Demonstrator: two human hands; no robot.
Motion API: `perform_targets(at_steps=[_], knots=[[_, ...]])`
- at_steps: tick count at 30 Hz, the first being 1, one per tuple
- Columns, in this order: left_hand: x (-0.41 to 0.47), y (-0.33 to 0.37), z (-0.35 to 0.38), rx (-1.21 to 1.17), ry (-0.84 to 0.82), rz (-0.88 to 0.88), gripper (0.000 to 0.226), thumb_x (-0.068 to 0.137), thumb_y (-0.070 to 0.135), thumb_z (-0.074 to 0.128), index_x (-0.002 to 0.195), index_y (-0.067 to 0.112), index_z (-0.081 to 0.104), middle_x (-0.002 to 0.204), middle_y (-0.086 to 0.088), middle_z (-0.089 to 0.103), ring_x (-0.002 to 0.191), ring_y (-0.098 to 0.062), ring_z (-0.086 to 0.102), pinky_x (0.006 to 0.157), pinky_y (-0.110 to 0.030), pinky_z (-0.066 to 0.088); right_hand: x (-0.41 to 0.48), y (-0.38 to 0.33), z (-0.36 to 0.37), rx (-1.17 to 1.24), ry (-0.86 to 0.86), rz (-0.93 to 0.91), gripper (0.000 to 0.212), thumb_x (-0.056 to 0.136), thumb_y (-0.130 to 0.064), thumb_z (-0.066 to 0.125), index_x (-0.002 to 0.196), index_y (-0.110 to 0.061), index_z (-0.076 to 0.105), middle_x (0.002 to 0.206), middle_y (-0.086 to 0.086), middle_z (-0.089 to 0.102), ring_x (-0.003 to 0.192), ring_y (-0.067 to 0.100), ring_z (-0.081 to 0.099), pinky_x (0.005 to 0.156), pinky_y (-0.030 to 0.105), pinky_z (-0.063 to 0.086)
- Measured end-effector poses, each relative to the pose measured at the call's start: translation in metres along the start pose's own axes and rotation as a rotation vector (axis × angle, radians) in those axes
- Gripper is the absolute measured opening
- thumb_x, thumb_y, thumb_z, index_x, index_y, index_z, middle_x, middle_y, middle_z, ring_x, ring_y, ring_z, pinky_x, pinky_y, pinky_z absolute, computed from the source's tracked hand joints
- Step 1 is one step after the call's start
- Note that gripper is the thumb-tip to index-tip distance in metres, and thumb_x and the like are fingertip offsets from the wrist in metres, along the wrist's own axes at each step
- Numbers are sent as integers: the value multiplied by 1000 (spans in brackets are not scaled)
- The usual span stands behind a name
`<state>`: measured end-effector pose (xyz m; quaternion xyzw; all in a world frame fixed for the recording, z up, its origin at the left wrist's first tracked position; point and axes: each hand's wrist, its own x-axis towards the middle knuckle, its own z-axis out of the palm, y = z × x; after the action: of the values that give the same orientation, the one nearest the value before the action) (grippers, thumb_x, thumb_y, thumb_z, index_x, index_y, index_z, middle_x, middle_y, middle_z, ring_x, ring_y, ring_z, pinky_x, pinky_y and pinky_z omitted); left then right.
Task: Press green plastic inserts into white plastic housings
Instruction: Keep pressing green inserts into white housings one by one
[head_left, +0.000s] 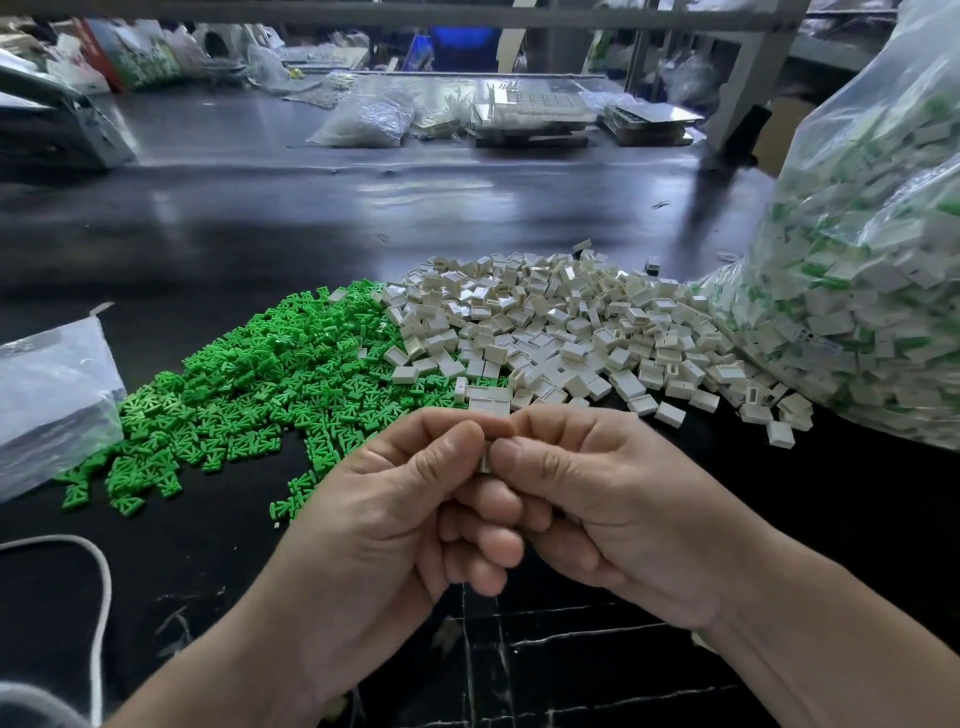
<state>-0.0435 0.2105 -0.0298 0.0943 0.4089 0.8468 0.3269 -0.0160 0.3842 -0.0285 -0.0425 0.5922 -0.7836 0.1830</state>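
A heap of green plastic inserts (270, 374) lies on the black table, left of centre. Beside it on the right spreads a heap of white plastic housings (571, 332). In front of both heaps my left hand (395, 519) and my right hand (608, 509) meet, fingers curled. Between the thumbs and forefingers a small white housing (485, 460) is pinched; only a sliver of it shows. Whether a green insert is inside it is hidden by my fingers.
A big clear bag (872, 260) full of white and green parts stands at the right. A flat clear bag (47, 395) lies at the left edge. A white cord (101, 582) curves at lower left. Bags and trays (530, 111) clutter the far bench.
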Motion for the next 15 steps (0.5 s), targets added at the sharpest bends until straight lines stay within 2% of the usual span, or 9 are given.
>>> perform_targets(at_steps=[1, 3, 6, 9, 11, 15], knots=[[0, -1, 0, -12, 13, -3, 34, 71, 24, 84, 97, 5, 72, 63, -17, 66, 48, -22, 66, 41, -26, 53, -1, -1, 1, -20, 4, 1, 23, 89, -27, 65, 93, -4, 66, 61, 1, 54, 38, 7, 38, 31, 16, 25], [0, -3, 0, -27, 33, 5, 24, 78, 23, 77, 94, 6, 73, 61, -16, 65, 46, -21, 65, 40, -25, 52, -2, -1, 3, -24, 19, 3, 31, 89, -28, 66, 95, 3, 62, 60, 1, 54, 38, 7, 39, 31, 16, 25], [-1, -3, 1, -86, -36, 9, 34, 71, 24, 83, 99, 8, 73, 64, -14, 67, 50, -21, 67, 43, -26, 54, -2, -2, 5, 38, -3, -13, 45, 91, -30, 66, 109, 10, 55, 61, 0, 53, 38, 6, 39, 30, 15, 25], [-2, -1, 0, -96, -111, -1, 34, 70, 21, 85, 100, 10, 73, 67, -15, 70, 54, -21, 70, 44, -27, 55, -4, -3, 5, 81, -49, -18, 47, 91, -28, 63, 110, 13, 51, 61, 0, 52, 38, 5, 39, 30, 15, 26], [-2, -1, 0, -79, -102, -10, 34, 66, 19, 88, 96, 10, 73, 65, -16, 69, 52, -22, 69, 43, -27, 55, -4, -3, 3, 69, -47, -17, 38, 91, -26, 63, 103, 9, 57, 61, 1, 52, 38, 5, 39, 31, 15, 27], [-1, 1, -1, -48, -47, 0, 38, 58, 18, 92, 89, 8, 73, 61, -18, 67, 46, -23, 67, 40, -27, 53, -2, -1, 4, 67, -29, -17, 19, 90, -27, 65, 95, -9, 67, 62, 2, 54, 38, 7, 39, 31, 15, 26]])
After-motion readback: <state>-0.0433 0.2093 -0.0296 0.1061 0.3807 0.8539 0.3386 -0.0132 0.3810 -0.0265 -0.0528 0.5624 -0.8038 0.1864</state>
